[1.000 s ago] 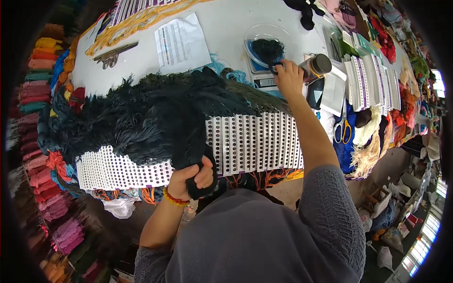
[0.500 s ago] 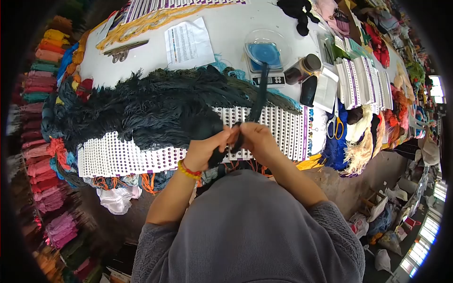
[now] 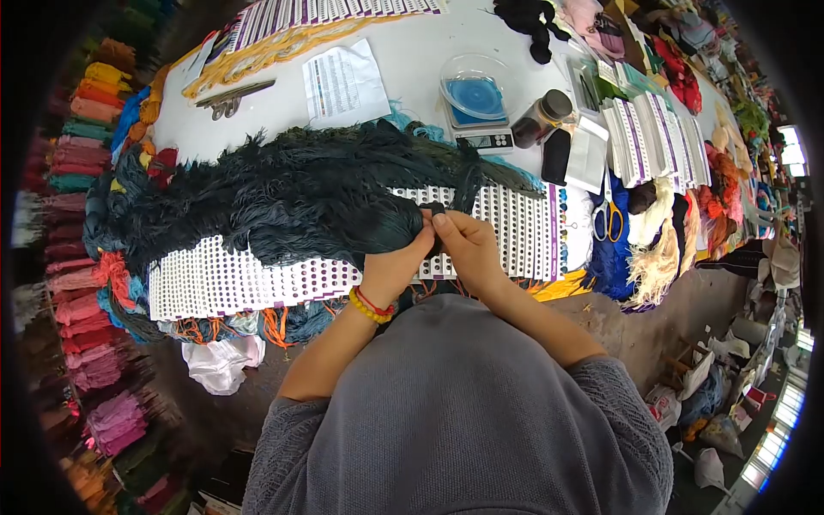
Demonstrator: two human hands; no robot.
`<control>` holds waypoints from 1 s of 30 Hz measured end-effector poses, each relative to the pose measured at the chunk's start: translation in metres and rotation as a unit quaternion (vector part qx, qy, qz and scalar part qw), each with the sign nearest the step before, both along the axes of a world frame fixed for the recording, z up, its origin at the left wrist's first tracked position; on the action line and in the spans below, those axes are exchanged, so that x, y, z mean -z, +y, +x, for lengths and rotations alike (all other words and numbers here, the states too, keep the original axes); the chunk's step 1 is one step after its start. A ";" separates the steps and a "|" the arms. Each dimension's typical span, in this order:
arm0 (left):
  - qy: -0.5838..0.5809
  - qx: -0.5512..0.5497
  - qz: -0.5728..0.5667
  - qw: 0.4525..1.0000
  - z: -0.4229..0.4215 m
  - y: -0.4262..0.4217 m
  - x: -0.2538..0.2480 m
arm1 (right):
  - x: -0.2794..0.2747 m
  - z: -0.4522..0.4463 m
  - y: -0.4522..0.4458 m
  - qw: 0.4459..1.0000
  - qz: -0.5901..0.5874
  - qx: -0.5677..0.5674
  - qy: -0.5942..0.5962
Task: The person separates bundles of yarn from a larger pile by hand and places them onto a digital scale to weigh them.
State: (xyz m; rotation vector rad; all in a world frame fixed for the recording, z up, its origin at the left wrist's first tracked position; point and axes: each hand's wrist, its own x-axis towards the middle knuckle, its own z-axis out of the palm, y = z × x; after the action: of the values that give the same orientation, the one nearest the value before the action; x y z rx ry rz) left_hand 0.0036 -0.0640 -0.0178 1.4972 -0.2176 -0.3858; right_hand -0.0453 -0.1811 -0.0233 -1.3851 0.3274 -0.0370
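Observation:
Dark green yarn (image 3: 300,197) lies in a long heap across white cards with rows of holes (image 3: 506,232). At the heap's right end my left hand (image 3: 399,262), with a yellow and red bracelet at the wrist, is closed around a bunch of this yarn. Touching it, my right hand (image 3: 469,249) pinches dark yarn at the fingertips, and a short dark strand (image 3: 466,176) extends beyond it over the cards. A round clear dish (image 3: 475,93) rests on a scale (image 3: 485,140) with nothing dark in it.
Beyond the yarn are a printed sheet (image 3: 345,81) and a metal clip (image 3: 233,99). To the right stand a dark-lidded jar (image 3: 542,118), yellow-handled scissors (image 3: 608,221), stacked perforated cards (image 3: 657,142) and colored yarn bundles. Colored skeins (image 3: 94,300) hang at the left.
My right hand came back from the dish on the scale with a dark strand and joined my left hand at the yarn bunch. The dish no longer holds the dark yarn.

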 end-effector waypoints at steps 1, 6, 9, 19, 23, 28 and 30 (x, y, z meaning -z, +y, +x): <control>-0.001 0.001 0.000 1.000 0.000 0.002 -0.003 | 0.000 -0.001 0.000 0.999 0.033 0.018 0.004; 0.169 -0.009 -0.074 0.983 0.001 0.006 -0.020 | -0.001 -0.003 0.000 0.987 0.157 0.046 -0.004; 0.163 -0.010 -0.066 0.984 -0.001 0.006 -0.020 | -0.009 -0.004 0.001 0.988 0.148 0.040 0.011; 0.063 -0.004 -0.017 0.998 -0.002 0.002 -0.007 | 0.003 -0.006 -0.002 1.000 -0.025 0.006 -0.010; 0.145 0.009 -0.059 0.988 -0.001 0.004 -0.013 | -0.008 -0.004 -0.002 0.996 0.067 0.056 -0.019; 0.074 0.092 -0.090 0.989 0.019 0.023 -0.017 | -0.014 -0.001 -0.022 0.954 0.270 0.128 0.012; 0.237 0.091 -0.313 0.915 0.039 0.044 -0.025 | -0.016 -0.004 -0.047 0.955 0.264 0.136 0.005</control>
State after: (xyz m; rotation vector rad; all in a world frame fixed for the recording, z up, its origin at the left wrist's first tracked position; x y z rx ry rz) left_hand 0.0429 -0.0197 0.0073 0.7222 -0.0774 -0.7385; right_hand -0.0496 -0.2282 -0.0073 -0.8037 0.4943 -0.1585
